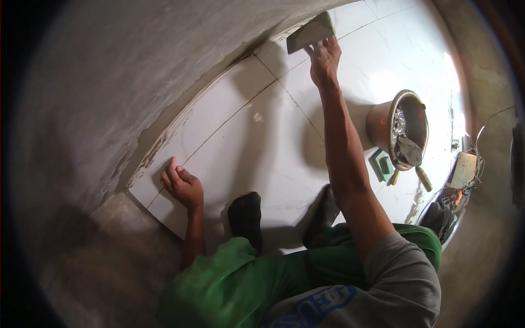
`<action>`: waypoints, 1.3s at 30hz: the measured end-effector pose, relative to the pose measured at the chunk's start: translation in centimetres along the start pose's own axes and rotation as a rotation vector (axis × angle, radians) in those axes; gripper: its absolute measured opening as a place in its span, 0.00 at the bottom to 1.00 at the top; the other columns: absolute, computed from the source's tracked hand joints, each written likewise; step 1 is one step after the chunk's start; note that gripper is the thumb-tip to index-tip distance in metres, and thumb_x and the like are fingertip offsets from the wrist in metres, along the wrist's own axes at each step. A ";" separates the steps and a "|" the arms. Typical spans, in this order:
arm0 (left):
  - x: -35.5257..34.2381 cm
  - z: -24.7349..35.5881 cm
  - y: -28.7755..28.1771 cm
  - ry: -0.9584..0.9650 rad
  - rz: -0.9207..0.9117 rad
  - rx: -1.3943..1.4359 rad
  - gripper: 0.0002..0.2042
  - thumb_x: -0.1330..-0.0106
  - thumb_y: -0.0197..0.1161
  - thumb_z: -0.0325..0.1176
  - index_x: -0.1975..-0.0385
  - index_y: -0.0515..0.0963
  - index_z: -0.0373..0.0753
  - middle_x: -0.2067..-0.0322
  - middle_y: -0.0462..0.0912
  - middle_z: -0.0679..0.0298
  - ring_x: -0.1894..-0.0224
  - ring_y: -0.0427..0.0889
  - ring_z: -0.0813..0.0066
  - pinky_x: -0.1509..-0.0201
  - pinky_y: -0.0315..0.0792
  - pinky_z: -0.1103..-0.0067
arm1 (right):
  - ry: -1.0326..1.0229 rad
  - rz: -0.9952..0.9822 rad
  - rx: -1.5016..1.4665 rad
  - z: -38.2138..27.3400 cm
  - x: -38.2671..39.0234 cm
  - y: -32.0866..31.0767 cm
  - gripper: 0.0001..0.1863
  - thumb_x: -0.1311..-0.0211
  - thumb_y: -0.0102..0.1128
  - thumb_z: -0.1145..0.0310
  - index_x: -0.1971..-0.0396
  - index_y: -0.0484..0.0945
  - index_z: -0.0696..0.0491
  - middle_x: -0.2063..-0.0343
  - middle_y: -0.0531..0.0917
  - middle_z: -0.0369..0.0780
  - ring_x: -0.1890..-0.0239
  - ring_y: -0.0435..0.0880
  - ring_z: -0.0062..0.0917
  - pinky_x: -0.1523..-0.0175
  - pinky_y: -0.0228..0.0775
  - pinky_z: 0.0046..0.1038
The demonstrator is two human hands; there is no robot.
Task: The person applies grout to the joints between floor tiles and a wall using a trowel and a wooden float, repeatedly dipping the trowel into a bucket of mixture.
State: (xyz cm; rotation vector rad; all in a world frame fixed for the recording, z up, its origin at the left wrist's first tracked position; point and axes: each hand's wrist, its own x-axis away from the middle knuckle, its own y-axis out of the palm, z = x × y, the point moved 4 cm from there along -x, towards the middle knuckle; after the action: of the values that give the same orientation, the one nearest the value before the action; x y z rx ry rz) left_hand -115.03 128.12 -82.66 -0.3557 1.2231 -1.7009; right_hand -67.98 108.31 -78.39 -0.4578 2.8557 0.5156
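Now the float (310,33) sits far out on the floor tiles (262,142) by the wall (109,82), my right hand (325,57) clamped on it. Left hand (182,185) loosely curled, empty, braced on tile. Overreaching could tip me; bucket (402,128) close.

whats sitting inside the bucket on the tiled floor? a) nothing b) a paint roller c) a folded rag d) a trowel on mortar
d: a trowel lies blade-down on grey mortar inside the bucket, its handle sticking out over the rim toward the tiles.
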 end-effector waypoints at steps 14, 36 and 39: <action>-0.8 0.2 -0.4 -0.047 -0.048 0.006 0.12 0.25 0.57 0.28 0.47 0.80 0.36 0.54 0.82 0.51 0.49 0.79 0.45 0.42 0.71 0.54 | -0.016 0.000 0.087 2.5 -4.2 0.1 0.12 0.21 0.62 0.70 0.45 0.77 0.59 0.54 0.87 0.40 0.54 0.84 0.23 0.43 0.78 0.30; -1.3 0.2 -0.7 -0.014 -0.008 -0.049 0.09 0.24 0.57 0.30 0.52 0.81 0.37 0.58 0.80 0.52 0.54 0.78 0.45 0.47 0.71 0.55 | 0.086 -0.090 0.158 2.2 -1.5 3.7 0.18 0.22 0.68 0.63 0.41 0.77 0.57 0.49 0.85 0.39 0.48 0.83 0.24 0.39 0.78 0.32; -1.3 0.1 -0.4 -0.061 -0.037 -0.030 0.10 0.25 0.58 0.32 0.52 0.82 0.36 0.57 0.81 0.50 0.50 0.79 0.44 0.43 0.72 0.53 | 0.076 -0.083 0.187 2.2 -0.4 4.8 0.18 0.23 0.67 0.66 0.41 0.77 0.59 0.50 0.85 0.39 0.49 0.83 0.22 0.41 0.77 0.30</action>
State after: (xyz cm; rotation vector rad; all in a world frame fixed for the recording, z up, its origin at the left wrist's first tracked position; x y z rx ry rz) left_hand -114.58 129.17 -81.88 -0.4476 1.2047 -1.6924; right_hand -68.91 113.51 -78.82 -0.5698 2.9061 0.2186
